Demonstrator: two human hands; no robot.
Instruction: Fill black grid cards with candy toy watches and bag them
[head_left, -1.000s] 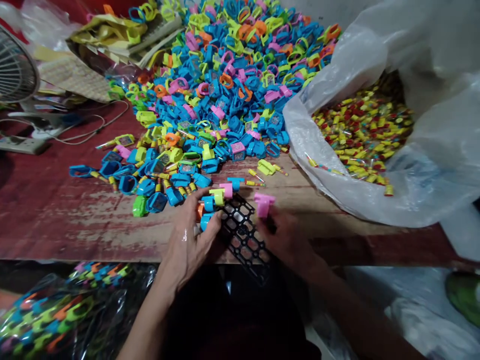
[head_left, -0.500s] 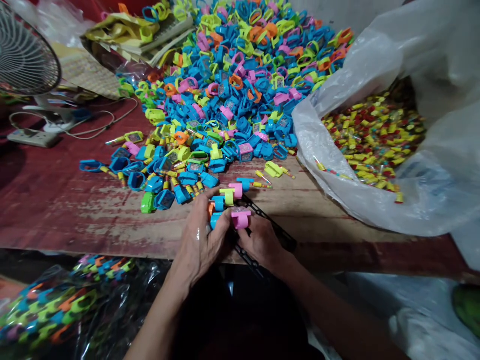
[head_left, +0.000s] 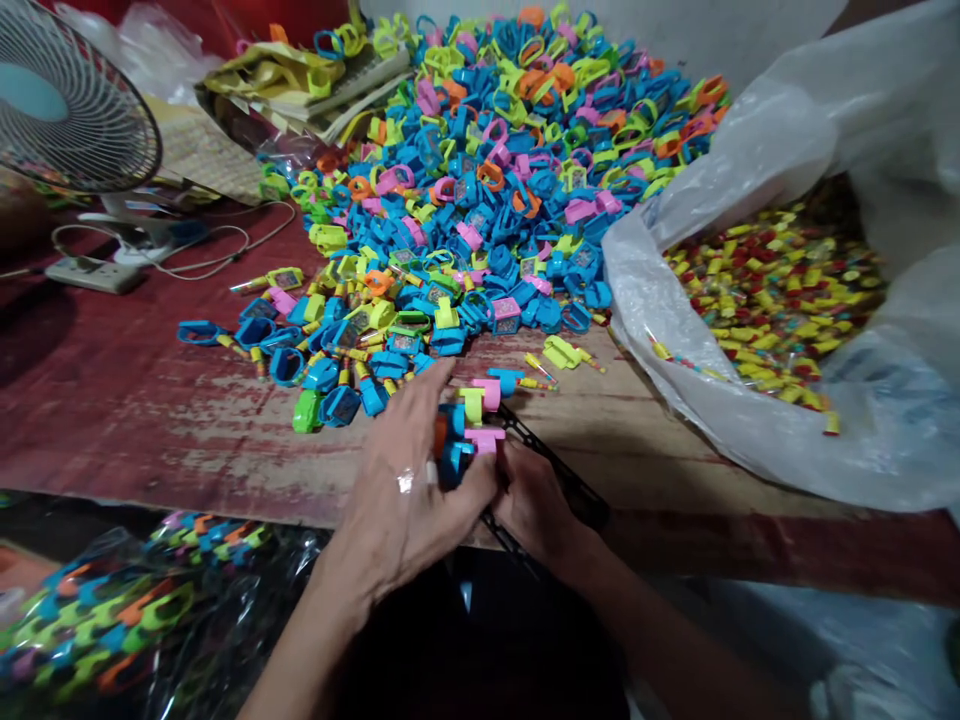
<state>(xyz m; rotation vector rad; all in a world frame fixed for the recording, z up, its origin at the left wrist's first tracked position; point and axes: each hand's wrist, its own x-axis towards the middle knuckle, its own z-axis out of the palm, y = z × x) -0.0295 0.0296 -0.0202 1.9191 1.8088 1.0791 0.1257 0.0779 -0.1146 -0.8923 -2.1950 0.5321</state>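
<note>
Colored plastic toy watches sit in a cluster on a black slotted rack (head_left: 559,465) at the table's front edge. My left hand (head_left: 412,490) wraps round the cluster's left side, its thumb against a pink toy watch (head_left: 484,440) and its index finger stretched forward. Something shiny and clear is on the back of that hand. My right hand (head_left: 536,500) is closed at the right of the same pink piece, beside the rack; what its fingertips grip is partly hidden. Farther forward on the cluster are a yellow-green piece (head_left: 472,405) and a blue one (head_left: 506,381).
A big pile of colored toy watches (head_left: 480,230) covers the table's back. At the right, a white plastic bag (head_left: 637,300) holds small yellow and red tubes (head_left: 780,300). A fan (head_left: 75,110) and a power strip (head_left: 94,273) stand left. Bagged watches (head_left: 97,620) lie below.
My left hand has moved over the cluster, its thumb now pressing at the pink watch, which sits closer to the others. The whole view has shifted slightly.
</note>
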